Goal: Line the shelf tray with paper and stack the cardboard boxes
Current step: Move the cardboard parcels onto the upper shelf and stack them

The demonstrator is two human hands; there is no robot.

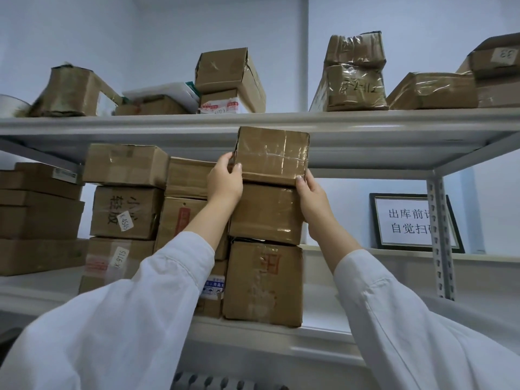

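The person holds the top box (271,156) with both hands at the top of a stack of three. The left grip (225,181) grasps its left end, with the thumb on the front face. The right grip (312,197) grasps its lower right corner, again with the thumb on the front; the other fingers are hidden behind the cardboard.

The long axis of this box runs left to right, along the front edge of the middle shelf (323,330). Its taped broad face points toward the camera. It leans a little, and its upper edge rises in front of the edge of the upper shelf (365,119). Its bottom edge meets the middle box (266,213), which sits on the bottom box (264,282); whether its weight already rests there is not possible to tell.

The stack stands near the front edge of the middle shelf. The left sleeve (135,305) covers parts of the boxes behind it. On the right, the shelf post (440,237) hides part of the framed sign (405,220), so its writing is cut off. The brown boxes at the far left run out of the picture.
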